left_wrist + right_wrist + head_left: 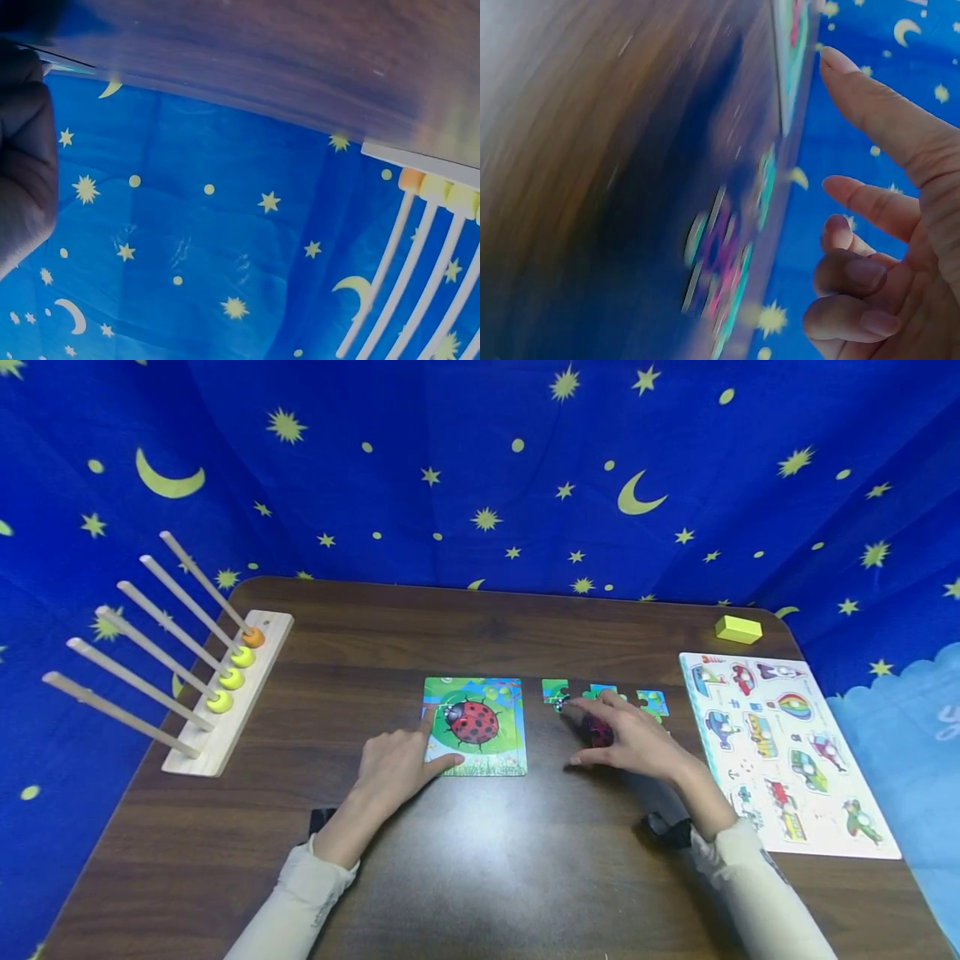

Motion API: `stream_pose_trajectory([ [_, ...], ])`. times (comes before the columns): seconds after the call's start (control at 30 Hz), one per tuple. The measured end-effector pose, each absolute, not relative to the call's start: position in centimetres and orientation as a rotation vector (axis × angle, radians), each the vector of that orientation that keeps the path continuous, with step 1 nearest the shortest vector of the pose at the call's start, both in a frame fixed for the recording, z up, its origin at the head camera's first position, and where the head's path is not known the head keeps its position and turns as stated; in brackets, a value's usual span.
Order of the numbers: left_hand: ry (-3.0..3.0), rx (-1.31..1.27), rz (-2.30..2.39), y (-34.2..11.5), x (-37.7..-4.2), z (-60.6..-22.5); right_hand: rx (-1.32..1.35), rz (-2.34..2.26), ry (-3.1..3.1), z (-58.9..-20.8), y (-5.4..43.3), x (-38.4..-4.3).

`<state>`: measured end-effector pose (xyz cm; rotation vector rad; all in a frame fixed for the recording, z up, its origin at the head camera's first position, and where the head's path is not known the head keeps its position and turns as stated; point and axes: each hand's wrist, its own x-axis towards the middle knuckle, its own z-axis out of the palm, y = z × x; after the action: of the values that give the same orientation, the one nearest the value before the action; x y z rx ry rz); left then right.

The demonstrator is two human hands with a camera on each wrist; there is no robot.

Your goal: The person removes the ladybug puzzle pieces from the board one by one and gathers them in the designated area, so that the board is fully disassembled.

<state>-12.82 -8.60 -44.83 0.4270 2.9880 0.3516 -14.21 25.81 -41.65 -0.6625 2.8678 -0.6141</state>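
- Head view takes in the full spread of the blue star-and-moon curtain (pixel 450 443) behind the surface; both wrist views catch only portions.
- Next in size comes the dark wood-grain table (pixel 480 635), its far edge running along the curtain.
- Along the right edge lies a white transport board (pixel 825 806) with vehicle pictures, seen by the head camera alone.
- Near the left edge stands a wooden peg rack (pixel 242 697); the left wrist view catches part of it, from low down.
- Roughly midway between the left and right edges, the ladybug board (pixel 480 724) lies flat. From the right wrist, it is a thin slanting edge.
- Left hand (pixel 393 764): index finger extended at the board's left edge, thumb extended at its lower left corner, resting there without clasping it. The left wrist view shows mostly the hand's side, with fingertips hidden.
- Right hand (pixel 626 735): released, thumb and fingers apart, above the loose puzzle pieces (pixel 555 691). Overhead it covers several; its own wrist camera shows a gap between fingers and blurred pieces.
- Near the far right corner sits a yellow block (pixel 738 629), visible only from the head.
- Smallest are the rack's beads (pixel 232 678), one orange and three yellow.
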Motion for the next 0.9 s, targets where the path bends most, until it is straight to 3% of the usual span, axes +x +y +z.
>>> stream_pose_trajectory([
  [0.57, 2.899, 0.454, 0.357, -11.9, -13.6, -44.3, -0.968, -0.596, 2.738, -43.0, 14.1, -15.9],
  [0.9, 2.904, 0.427, 0.324, -11.3, -13.5, -44.3, -0.86, -0.61, 2.7, -43.8, 10.9, -17.2],
])
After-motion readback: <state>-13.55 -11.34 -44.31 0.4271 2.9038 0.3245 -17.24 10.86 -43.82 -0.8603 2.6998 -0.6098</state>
